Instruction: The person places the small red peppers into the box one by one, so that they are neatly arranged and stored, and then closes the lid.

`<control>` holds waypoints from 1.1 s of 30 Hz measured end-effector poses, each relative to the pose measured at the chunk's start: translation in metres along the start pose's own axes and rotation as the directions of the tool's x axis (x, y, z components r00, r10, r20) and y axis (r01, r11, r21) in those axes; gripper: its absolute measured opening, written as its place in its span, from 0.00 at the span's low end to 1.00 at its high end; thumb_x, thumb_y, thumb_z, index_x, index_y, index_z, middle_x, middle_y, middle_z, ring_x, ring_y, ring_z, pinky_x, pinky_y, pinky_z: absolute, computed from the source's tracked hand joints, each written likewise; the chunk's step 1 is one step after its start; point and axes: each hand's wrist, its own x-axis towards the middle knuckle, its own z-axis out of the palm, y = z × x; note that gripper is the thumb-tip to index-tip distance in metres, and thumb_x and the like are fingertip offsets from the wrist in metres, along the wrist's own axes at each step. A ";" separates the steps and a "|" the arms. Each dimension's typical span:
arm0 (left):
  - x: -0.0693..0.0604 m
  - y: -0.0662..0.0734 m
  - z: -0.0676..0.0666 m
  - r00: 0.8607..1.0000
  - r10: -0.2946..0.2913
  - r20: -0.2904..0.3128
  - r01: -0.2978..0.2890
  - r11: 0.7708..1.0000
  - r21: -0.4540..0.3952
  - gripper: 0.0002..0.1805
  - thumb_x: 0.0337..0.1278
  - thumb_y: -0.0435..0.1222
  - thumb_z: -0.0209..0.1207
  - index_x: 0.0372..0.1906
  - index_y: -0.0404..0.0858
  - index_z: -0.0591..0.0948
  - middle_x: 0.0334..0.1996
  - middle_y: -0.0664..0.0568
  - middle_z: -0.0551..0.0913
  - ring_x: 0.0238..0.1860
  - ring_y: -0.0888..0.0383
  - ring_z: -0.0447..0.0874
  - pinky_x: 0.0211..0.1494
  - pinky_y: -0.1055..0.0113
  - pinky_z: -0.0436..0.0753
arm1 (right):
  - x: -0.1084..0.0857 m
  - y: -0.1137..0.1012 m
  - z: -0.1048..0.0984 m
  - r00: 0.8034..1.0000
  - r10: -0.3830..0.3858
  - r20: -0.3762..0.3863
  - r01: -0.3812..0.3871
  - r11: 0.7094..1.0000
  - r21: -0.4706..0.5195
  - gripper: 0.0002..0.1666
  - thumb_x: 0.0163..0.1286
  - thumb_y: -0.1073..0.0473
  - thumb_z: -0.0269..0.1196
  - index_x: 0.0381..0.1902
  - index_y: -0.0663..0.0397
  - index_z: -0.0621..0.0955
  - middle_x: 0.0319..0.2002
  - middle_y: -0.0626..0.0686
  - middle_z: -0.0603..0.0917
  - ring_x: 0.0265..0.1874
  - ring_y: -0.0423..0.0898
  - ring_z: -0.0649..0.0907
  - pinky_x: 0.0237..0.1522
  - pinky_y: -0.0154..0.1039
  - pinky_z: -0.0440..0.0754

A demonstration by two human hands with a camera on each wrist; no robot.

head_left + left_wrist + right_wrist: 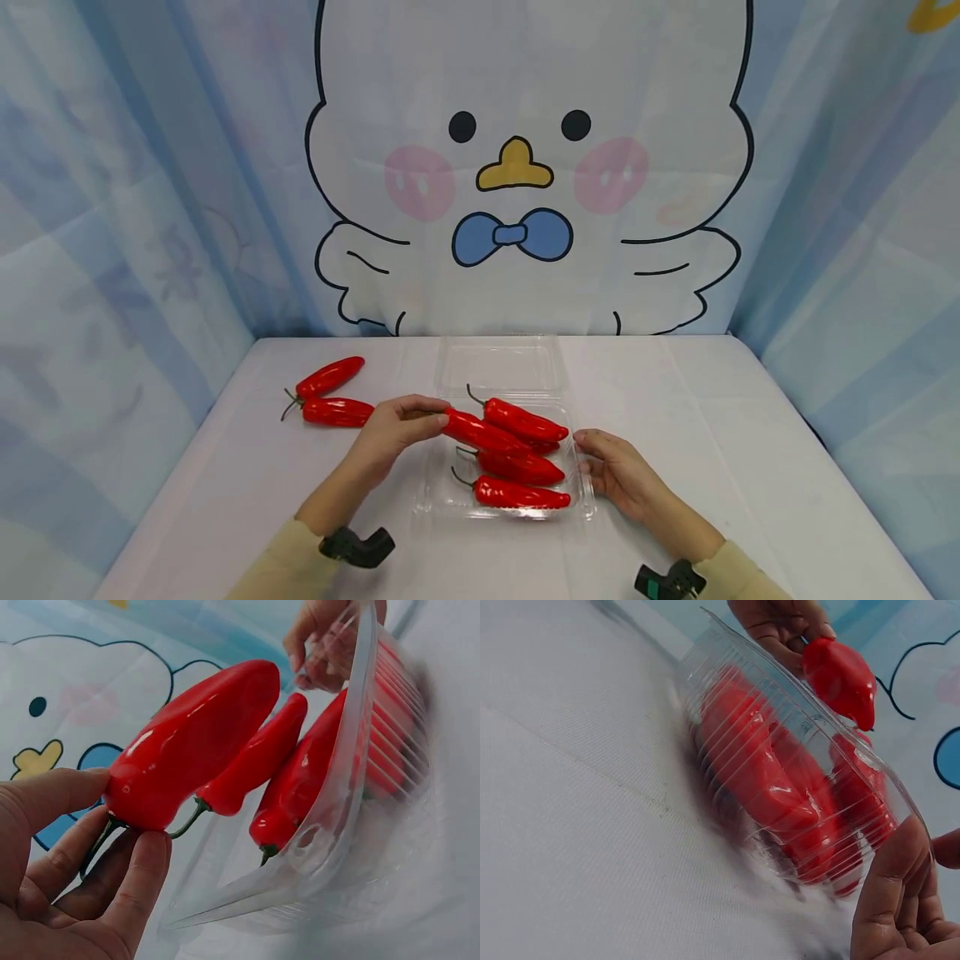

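Observation:
A red pepper (195, 742) is pinched at its stem end by the left hand (400, 429), which holds it over the left side of a clear plastic box (450, 500). Inside the box lie several red peppers (521, 493), their stems pointing left in the head view. At the box's right side, the fingers of the right hand (626, 479) hold its rim, thumb on one side in the right wrist view. The left wrist view shows the held pepper above the others, its green stem hanging between the fingers.
Two more red peppers (330, 377) lie at the left of the white table (675, 400), behind the left hand. The box's clear lid (498, 367) is folded back toward the rear curtain (525, 292), which carries a cartoon bird. Side curtains flank the table.

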 end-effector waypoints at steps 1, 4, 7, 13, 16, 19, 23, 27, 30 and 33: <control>0.001 0.000 0.002 1.000 0.004 -0.003 -0.004 1.000 0.003 0.17 0.64 0.38 0.68 0.55 0.38 0.86 0.49 0.47 0.89 0.49 0.54 0.86 0.65 0.45 0.82 | 0.000 0.000 0.000 1.000 0.000 -0.001 0.000 1.000 0.001 0.08 0.81 0.54 0.54 0.47 0.50 0.78 0.40 0.44 0.77 0.29 0.36 0.78 0.32 0.26 0.83; 0.002 -0.001 0.008 1.000 0.017 -0.017 -0.017 0.999 0.032 0.16 0.62 0.38 0.69 0.53 0.38 0.87 0.50 0.48 0.88 0.49 0.53 0.85 0.63 0.46 0.83 | 0.001 0.001 0.001 1.000 0.003 0.008 -0.003 1.000 0.005 0.07 0.81 0.54 0.54 0.45 0.48 0.78 0.40 0.44 0.77 0.28 0.35 0.79 0.33 0.26 0.84; 0.004 -0.003 0.013 0.999 0.026 -0.022 -0.024 0.998 0.065 0.16 0.61 0.39 0.69 0.52 0.39 0.87 0.50 0.49 0.87 0.50 0.53 0.84 0.60 0.48 0.85 | 0.001 0.001 0.002 1.000 0.009 0.011 -0.009 1.000 0.012 0.07 0.81 0.54 0.54 0.44 0.47 0.79 0.39 0.43 0.77 0.28 0.35 0.79 0.33 0.26 0.84; 0.010 -0.008 0.020 0.999 0.044 -0.002 -0.043 0.994 0.100 0.14 0.62 0.40 0.70 0.50 0.38 0.86 0.49 0.48 0.86 0.46 0.54 0.85 0.56 0.56 0.87 | -0.001 0.001 0.002 1.000 0.008 0.012 -0.008 1.000 0.012 0.07 0.81 0.55 0.54 0.44 0.47 0.78 0.40 0.43 0.77 0.29 0.35 0.78 0.33 0.26 0.83; 0.013 -0.009 0.024 0.999 0.053 0.004 -0.053 0.991 0.120 0.14 0.63 0.40 0.69 0.48 0.37 0.86 0.48 0.48 0.86 0.45 0.55 0.86 0.55 0.57 0.88 | -0.001 0.001 0.002 1.000 0.003 0.009 -0.004 1.000 0.012 0.06 0.80 0.55 0.54 0.43 0.47 0.78 0.39 0.43 0.77 0.29 0.35 0.78 0.33 0.27 0.82; 0.016 -0.008 0.027 0.998 0.069 0.004 -0.069 0.983 0.171 0.12 0.63 0.40 0.69 0.46 0.38 0.86 0.45 0.49 0.87 0.43 0.56 0.86 0.52 0.58 0.88 | 0.000 0.001 0.001 1.000 0.003 0.000 -0.003 1.000 0.013 0.06 0.80 0.55 0.54 0.43 0.47 0.78 0.39 0.43 0.77 0.29 0.35 0.78 0.33 0.27 0.82; 0.020 -0.008 0.033 0.994 0.107 0.028 -0.110 0.958 0.264 0.10 0.62 0.40 0.69 0.43 0.39 0.86 0.41 0.50 0.88 0.40 0.56 0.87 0.48 0.60 0.89 | -0.001 0.001 0.000 1.000 0.006 0.005 -0.006 1.000 0.009 0.06 0.81 0.55 0.54 0.43 0.46 0.78 0.40 0.43 0.78 0.29 0.35 0.78 0.33 0.26 0.83; 0.021 -0.008 0.041 0.988 0.151 0.033 -0.152 0.916 0.372 0.09 0.61 0.41 0.71 0.40 0.41 0.87 0.41 0.51 0.88 0.40 0.56 0.87 0.43 0.62 0.89 | -0.002 0.001 0.000 1.000 -0.002 0.030 0.002 1.000 0.002 0.07 0.81 0.54 0.54 0.45 0.46 0.79 0.40 0.42 0.78 0.30 0.35 0.78 0.34 0.26 0.83; 0.021 -0.007 0.045 0.981 0.192 0.026 -0.183 0.879 0.440 0.09 0.59 0.42 0.72 0.39 0.42 0.88 0.41 0.52 0.88 0.42 0.55 0.85 0.40 0.64 0.88 | -0.002 0.001 0.000 0.999 -0.006 0.037 0.006 1.000 0.001 0.08 0.81 0.54 0.53 0.46 0.46 0.79 0.40 0.42 0.78 0.31 0.35 0.79 0.35 0.27 0.84; 0.020 -0.006 0.046 0.973 0.228 0.027 -0.213 0.849 0.483 0.09 0.59 0.43 0.72 0.38 0.43 0.88 0.41 0.52 0.87 0.44 0.53 0.85 0.40 0.64 0.87 | -0.002 0.001 0.000 1.000 -0.004 0.026 0.004 1.000 -0.001 0.08 0.81 0.55 0.53 0.45 0.46 0.79 0.40 0.42 0.79 0.31 0.36 0.79 0.35 0.27 0.84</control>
